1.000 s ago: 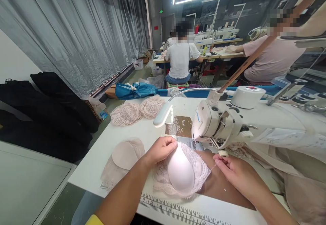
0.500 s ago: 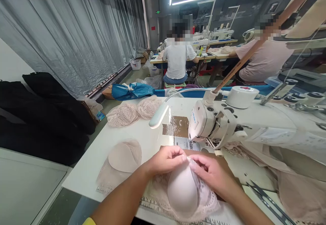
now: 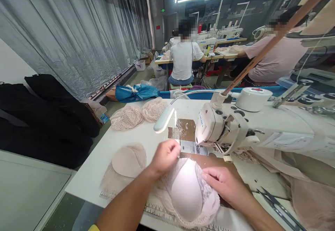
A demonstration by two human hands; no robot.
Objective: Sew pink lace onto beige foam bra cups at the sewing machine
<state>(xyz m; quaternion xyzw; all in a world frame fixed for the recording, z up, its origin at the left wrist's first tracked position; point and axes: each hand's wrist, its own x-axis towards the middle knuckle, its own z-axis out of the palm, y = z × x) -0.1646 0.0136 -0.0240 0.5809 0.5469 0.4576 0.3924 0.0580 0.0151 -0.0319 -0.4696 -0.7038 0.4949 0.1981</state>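
A pale lace bra cup (image 3: 187, 189) with a smooth padded inside facing up lies on the table edge in front of the sewing machine (image 3: 222, 123). My right hand (image 3: 220, 182) pinches the lace along its right side between thumb and fingers. Just off the cup's upper left, my left hand (image 3: 167, 154) is closed with the fingertips curled together; whatever they hold, if anything, is hidden. To the left lies a second padded lace cup (image 3: 127, 163), also inside up. Behind the left hand is the machine's metal needle plate (image 3: 188, 147).
Lace cups (image 3: 128, 117) lie at the table's far left. A lit lamp (image 3: 163, 119) arches over the table. Thread snips or scissors (image 3: 278, 208) and beige fabric (image 3: 311, 196) are at right. Printed ruler marks (image 3: 164, 213) run along the front edge. Co-workers (image 3: 184, 60) sit ahead.
My left hand has come away from the cup's top, moving left and up. My right hand has slid down to the cup's right side. The cup's tip now lies lower and flatter.
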